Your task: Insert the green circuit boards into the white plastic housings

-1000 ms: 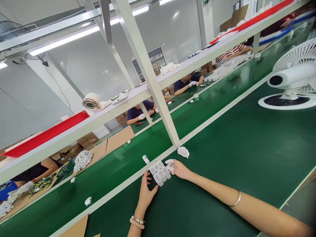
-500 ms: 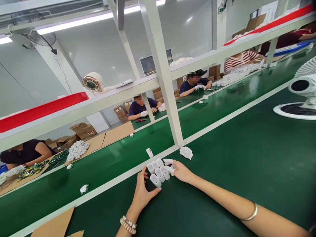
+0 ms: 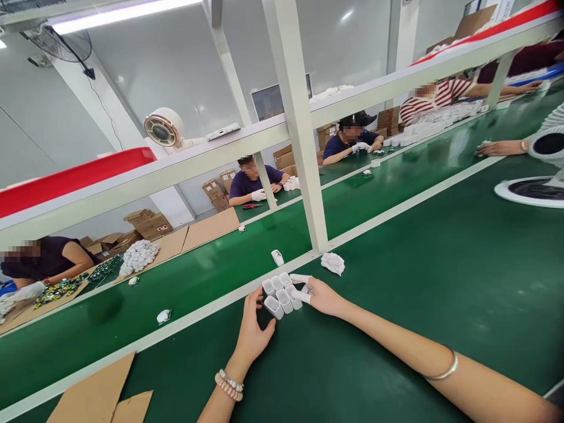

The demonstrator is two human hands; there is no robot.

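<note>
On my remote feed I note a pale grey wall (image 3: 176,70) at the back, with a dark window (image 3: 267,106) partly hidden by a pale post (image 3: 304,147). Upper left: lit tube lamp (image 3: 127,14), caged fan (image 3: 64,46) near it. I log a raised shelf (image 3: 198,149) slanting across my view above the green tabletop (image 3: 418,282); cardboard boxes (image 3: 147,223) stacked beyond; white column (image 3: 405,41), right.

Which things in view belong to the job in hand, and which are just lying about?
Apparently in the job:
small white open-topped plastic cups
left hand, curved beside them
right hand, at their other side

Likely just lying about:
crumpled white bundle
flat brown cardboard
white fan with oval base
</note>
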